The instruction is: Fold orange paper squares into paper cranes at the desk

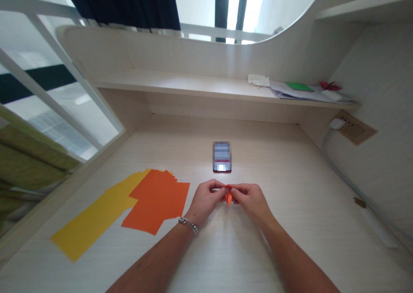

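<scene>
Pinching together, the left hand [204, 202] and right hand [252, 202] held a small folded orange origami piece [229, 196] between them, just above the pale wood-grain desk [290, 224]. A smartphone [222, 156] lay beyond the hands. To the left, loose orange paper sheets [157, 200] overlapped yellow paper sheets [100, 213]. A chain bracelet [188, 225] circled the left wrist.

The folded paper [229, 196] is bright orange, like the orange sheets [156, 200] lying over the yellow paper [97, 215]. The desk [284, 237] has a pale cream wood grain, and the shelf [180, 84] carries a green card [299, 86] and a deep red paper shape [330, 85]
</scene>
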Action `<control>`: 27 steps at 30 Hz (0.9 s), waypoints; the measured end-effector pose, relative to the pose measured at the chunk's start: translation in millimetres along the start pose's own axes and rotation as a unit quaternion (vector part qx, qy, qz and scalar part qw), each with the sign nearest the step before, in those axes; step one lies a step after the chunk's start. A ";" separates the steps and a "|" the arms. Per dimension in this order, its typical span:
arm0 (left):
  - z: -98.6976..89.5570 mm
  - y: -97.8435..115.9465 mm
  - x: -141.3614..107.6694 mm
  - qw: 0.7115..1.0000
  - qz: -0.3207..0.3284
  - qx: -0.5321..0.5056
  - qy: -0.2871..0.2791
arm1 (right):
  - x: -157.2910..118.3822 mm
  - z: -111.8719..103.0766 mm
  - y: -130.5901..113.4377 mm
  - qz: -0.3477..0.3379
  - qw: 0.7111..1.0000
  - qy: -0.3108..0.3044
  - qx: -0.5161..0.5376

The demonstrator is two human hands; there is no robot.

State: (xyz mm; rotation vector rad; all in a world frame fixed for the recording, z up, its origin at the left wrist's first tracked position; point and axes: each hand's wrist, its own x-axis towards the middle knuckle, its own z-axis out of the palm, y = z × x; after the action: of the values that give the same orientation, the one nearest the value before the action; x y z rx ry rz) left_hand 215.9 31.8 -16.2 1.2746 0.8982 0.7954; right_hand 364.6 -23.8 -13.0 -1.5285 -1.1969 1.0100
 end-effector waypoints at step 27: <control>1.3 -3.0 -0.1 0.997 -0.032 -0.067 -0.024 | 1.4 -3.8 -5.2 -0.034 0.998 -0.021 -0.049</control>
State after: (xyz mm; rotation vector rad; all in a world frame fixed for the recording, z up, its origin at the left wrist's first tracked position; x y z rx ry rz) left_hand 217.1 30.8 -19.1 1.1370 0.8302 0.7590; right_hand 367.4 -22.5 -7.1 -1.5377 -1.3358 0.9540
